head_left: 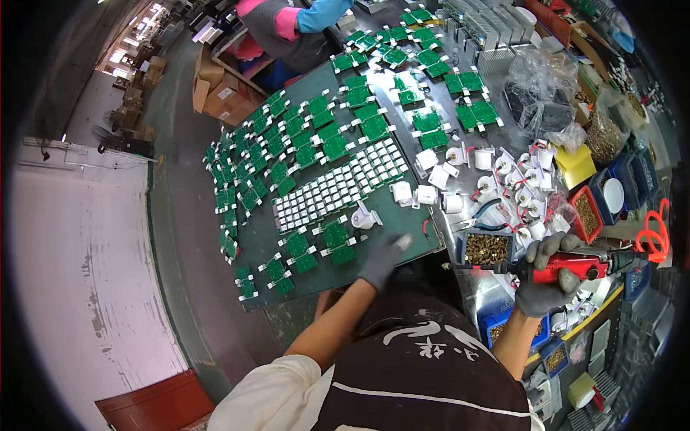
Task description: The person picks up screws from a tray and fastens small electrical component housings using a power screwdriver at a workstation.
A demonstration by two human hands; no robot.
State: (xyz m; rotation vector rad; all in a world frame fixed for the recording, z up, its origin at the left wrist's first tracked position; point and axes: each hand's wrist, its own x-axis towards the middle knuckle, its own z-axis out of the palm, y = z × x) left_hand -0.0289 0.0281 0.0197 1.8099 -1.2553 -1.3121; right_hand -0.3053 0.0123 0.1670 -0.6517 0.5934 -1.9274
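A grey-gloved right hand, my right hand (550, 276), is wrapped round a red and black power screwdriver (575, 267) whose bit points left, over the near rim of a small bin of brass-coloured screws (486, 248). My left hand (384, 264), also grey-gloved, is blurred low over the near right part of the green-topped table (402, 267); whether anything is in its fingers cannot be made out. Just beyond it stands a white cylindrical part with a bracket (364, 217). Left of that are green circuit boards (338, 241) and a block of white square pieces (309, 202).
White cylindrical parts with red wires (503, 179) crowd the metal bench to the right, with blue-handled pliers (478, 215) among them. An orange coiled hose (652, 233) hangs at far right. Another person's blue sleeve (323, 14) shows across the table. Cardboard boxes (223, 93) stand beyond.
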